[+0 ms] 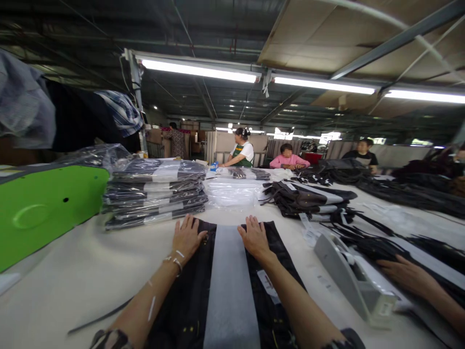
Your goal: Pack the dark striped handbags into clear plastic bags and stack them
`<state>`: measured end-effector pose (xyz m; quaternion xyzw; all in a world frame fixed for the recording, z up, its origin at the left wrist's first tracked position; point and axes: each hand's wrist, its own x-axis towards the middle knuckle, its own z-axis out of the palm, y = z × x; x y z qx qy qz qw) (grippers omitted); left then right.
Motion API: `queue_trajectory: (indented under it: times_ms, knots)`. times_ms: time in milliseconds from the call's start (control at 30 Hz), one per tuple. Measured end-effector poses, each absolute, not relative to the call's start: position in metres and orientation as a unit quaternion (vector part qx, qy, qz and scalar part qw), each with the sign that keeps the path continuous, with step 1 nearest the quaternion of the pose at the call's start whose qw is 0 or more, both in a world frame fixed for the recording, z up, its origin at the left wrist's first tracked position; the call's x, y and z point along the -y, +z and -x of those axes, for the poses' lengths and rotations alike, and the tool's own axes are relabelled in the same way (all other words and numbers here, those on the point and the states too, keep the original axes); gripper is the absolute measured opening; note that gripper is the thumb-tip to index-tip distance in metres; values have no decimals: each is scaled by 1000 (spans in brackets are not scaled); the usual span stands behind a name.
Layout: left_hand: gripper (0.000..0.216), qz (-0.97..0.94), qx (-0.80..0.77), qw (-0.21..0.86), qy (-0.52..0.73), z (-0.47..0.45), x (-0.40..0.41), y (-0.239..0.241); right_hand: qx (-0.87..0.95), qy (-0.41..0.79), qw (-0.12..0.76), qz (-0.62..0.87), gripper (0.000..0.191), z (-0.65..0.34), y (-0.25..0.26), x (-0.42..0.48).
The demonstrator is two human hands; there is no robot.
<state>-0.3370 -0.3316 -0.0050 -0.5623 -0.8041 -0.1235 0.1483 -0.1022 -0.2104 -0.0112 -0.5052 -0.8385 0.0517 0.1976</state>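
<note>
A folded black garment (pixel 192 295) lies flat on the pale table in front of me, with a wide grey strip (pixel 232 291) running lengthwise over its middle. My left hand (pixel 187 237) rests on the far left corner, palm down, fingers spread. On the far right corner lies my right hand (pixel 254 237), also flat with fingers stretched out. A white printed tag (pixel 268 286) shows beside my right forearm. From under my left forearm a thin black strap (pixel 101 317) trails across the table.
Plastic-bagged garments (pixel 156 194) are stacked at the far left, beside a green panel (pixel 47 208). Clear bags (pixel 232 194) and a dark garment pile (pixel 308 196) lie beyond. At right stand a grey dispenser (pixel 356 281) and a co-worker's hand (pixel 410 276) on black garments. Several people work farther back.
</note>
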Motion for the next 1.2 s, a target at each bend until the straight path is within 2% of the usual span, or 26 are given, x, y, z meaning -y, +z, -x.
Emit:
queue_trajectory:
  times_ms: [100, 233, 400, 500, 567, 667, 800, 933, 1033, 1200]
  knots:
    - [52, 541, 831, 69, -115, 371, 326, -35, 837, 65, 153, 521, 73, 90, -48, 192]
    - [59, 529, 840, -2, -117, 394, 319, -54, 829, 65, 152, 534, 75, 80, -73, 184]
    - [66, 507, 849, -19, -143, 396, 316, -48, 812, 83, 195, 544, 65, 82, -54, 185]
    - [65, 503, 852, -26, -147, 397, 315, -40, 791, 17, 274, 547, 52, 82, -34, 179]
    - [61, 505, 854, -14, -129, 398, 313, -38, 788, -47, 286, 544, 49, 78, -26, 171]
    - [55, 502, 859, -8, -102, 398, 310, -40, 770, -76, 221, 594, 49, 65, -29, 155]
    - [60, 452, 884, -61, -106, 399, 306, -50, 736, 42, 87, 670, 52, 41, -52, 134]
    - [64, 457, 880, -87, -100, 405, 306, -47, 737, 75, 45, 670, 54, 32, -67, 125]
    - [67, 476, 876, -41, -60, 403, 305, -25, 739, 76, 49, 667, 55, 33, -71, 123]
    - [65, 539, 818, 182, -88, 379, 296, 6, 733, 70, 61, 674, 54, 35, -71, 123]
